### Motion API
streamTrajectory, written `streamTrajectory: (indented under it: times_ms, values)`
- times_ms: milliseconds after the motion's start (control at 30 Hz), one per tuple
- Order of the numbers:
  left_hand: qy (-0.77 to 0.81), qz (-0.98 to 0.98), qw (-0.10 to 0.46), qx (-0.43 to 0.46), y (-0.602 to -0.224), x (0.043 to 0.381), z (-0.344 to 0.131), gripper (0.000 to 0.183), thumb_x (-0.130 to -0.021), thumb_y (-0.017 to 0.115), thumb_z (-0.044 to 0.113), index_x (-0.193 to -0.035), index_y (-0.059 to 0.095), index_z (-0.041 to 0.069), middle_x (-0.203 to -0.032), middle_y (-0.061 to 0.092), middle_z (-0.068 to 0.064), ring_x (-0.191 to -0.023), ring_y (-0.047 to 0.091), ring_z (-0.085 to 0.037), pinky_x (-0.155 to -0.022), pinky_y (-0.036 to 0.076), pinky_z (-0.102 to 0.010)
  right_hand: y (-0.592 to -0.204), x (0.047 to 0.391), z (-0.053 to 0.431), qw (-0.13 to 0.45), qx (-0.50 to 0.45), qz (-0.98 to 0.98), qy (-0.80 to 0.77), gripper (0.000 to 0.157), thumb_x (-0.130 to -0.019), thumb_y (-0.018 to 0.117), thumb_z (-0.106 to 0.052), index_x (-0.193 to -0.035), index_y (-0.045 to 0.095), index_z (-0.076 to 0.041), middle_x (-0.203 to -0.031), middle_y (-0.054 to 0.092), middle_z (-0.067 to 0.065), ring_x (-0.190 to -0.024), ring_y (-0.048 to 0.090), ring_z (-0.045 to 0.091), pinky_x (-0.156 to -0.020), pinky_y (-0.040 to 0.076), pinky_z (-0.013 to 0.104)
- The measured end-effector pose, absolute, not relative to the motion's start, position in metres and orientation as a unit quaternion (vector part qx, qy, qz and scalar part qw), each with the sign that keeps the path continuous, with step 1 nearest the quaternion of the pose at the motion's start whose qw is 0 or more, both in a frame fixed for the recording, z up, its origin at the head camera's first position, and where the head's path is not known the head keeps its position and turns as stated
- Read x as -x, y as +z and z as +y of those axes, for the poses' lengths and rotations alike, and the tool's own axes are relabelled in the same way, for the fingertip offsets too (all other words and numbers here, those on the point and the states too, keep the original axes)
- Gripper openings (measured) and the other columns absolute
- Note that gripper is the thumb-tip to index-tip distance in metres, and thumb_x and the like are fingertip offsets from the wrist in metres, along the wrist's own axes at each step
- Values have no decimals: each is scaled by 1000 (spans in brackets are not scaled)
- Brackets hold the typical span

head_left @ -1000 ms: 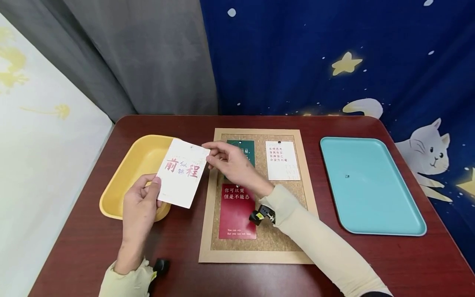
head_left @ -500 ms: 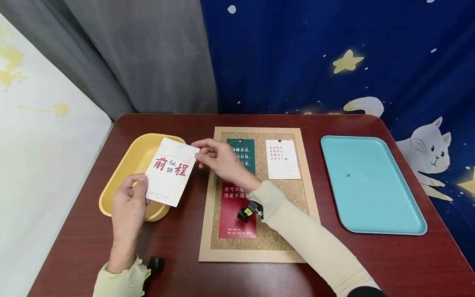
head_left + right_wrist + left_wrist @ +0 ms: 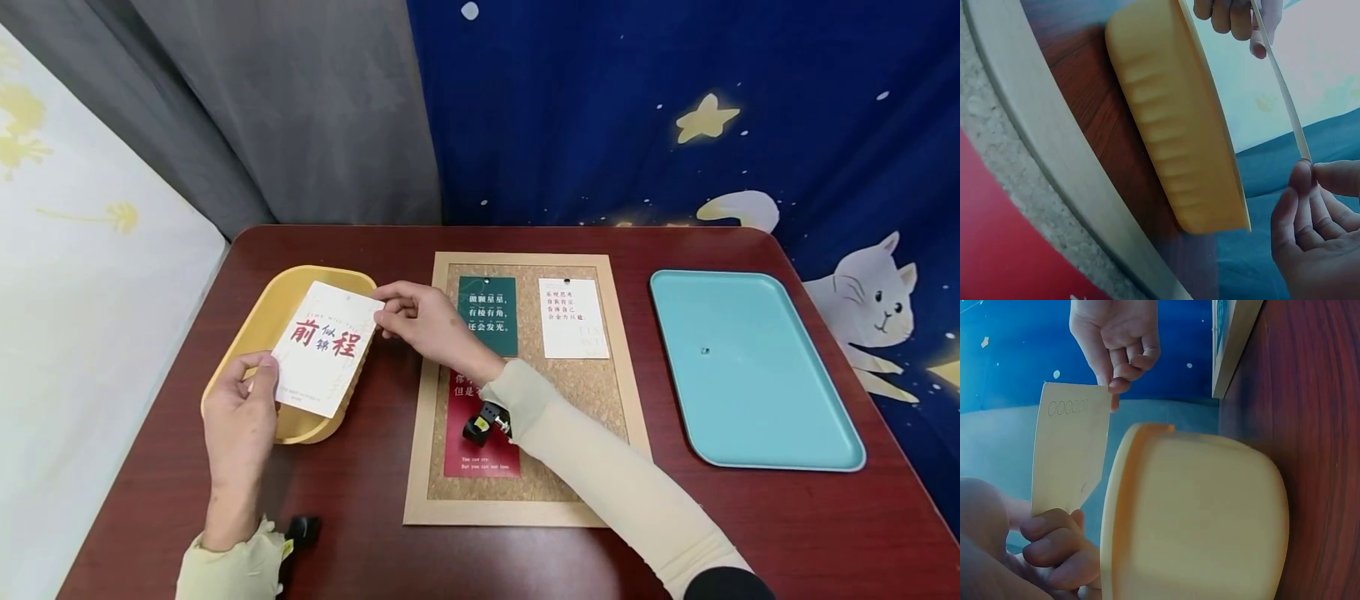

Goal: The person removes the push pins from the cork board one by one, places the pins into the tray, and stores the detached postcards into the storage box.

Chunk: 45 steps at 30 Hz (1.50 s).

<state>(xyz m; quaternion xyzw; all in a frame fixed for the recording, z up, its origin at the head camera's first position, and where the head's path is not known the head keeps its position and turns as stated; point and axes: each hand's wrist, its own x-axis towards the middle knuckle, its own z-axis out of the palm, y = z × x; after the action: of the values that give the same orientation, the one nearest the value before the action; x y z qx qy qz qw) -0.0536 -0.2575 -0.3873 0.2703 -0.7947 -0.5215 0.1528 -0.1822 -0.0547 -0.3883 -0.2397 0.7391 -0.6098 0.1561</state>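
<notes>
A white postcard (image 3: pixel 326 367) with large red and small blue characters is held up over the yellow basket (image 3: pixel 247 333). My left hand (image 3: pixel 243 408) pinches its lower left edge between thumb and fingers. At the upper right corner, my right hand (image 3: pixel 435 325) pinches the card with thumb and index finger. The left wrist view shows the card's back (image 3: pixel 1069 444), printed with a row of small outlined shapes. Seen edge-on in the right wrist view, the card (image 3: pixel 1285 94) bows slightly between both hands. Part of the basket is hidden behind card and left hand.
A wood-framed cork board (image 3: pixel 570 408) lies mid-table with a green card (image 3: pixel 487 325), a white card (image 3: pixel 573 321) and a red card (image 3: pixel 468 450) on it. My right forearm crosses the board. A turquoise tray (image 3: pixel 757 383) with a tiny object (image 3: pixel 705 351) stands at right.
Both hands have carried the postcard left, from the gap beside the board to over the yellow basket. The green card on the board has come into fuller view.
</notes>
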Motion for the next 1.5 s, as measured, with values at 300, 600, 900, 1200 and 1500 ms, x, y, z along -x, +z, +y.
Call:
streamTrajectory:
  times_ms: [300, 600, 900, 1200, 1500]
  values:
    - [-486, -808, 153, -296, -387, 51, -268, 25, -101, 51, 32, -113, 62, 13, -53, 57, 18, -46, 51, -3, -40, 34, -23, -386, 184, -67, 154, 243, 739, -609, 29, -95, 65, -10, -124, 64, -4, -92, 68, 14, -75, 67, 20, -71, 56, 22]
    - [-468, -813, 149, -311, -392, 48, -279, 24, -100, 52, 33, -111, 63, 15, -54, 55, 18, -46, 50, -1, -41, 36, -23, -390, 181, -74, 121, 295, 801, -506, 35, -96, 65, -19, -130, 64, -12, -104, 67, 1, -91, 59, 7, -79, 48, 11]
    - [-392, -846, 185, -311, -397, 51, -280, 35, -99, 51, 35, -119, 64, 10, -86, 59, 5, -64, 50, 2, -53, 39, -16, -388, 184, -86, 87, 334, 825, -447, 34, -97, 62, -18, -131, 64, -11, -105, 67, -1, -92, 59, 6, -86, 53, 22]
    - [-364, -858, 189, -311, -403, 52, -286, 33, -98, 52, 35, -117, 68, 14, -84, 56, 5, -69, 47, -2, -56, 37, -14, -392, 188, -92, 97, 307, 826, -463, 28, -95, 66, -17, -123, 70, -13, -98, 70, -2, -87, 59, 6, -75, 47, 11]
    - [-322, -885, 189, -279, -405, 56, -284, 39, -99, 50, 29, -126, 66, 5, -114, 69, -18, -91, 59, -21, -67, 37, -15, -394, 193, -97, 99, 306, 836, -445, 29, -94, 68, -17, -122, 71, -15, -95, 69, -4, -86, 58, 5, -74, 46, 10]
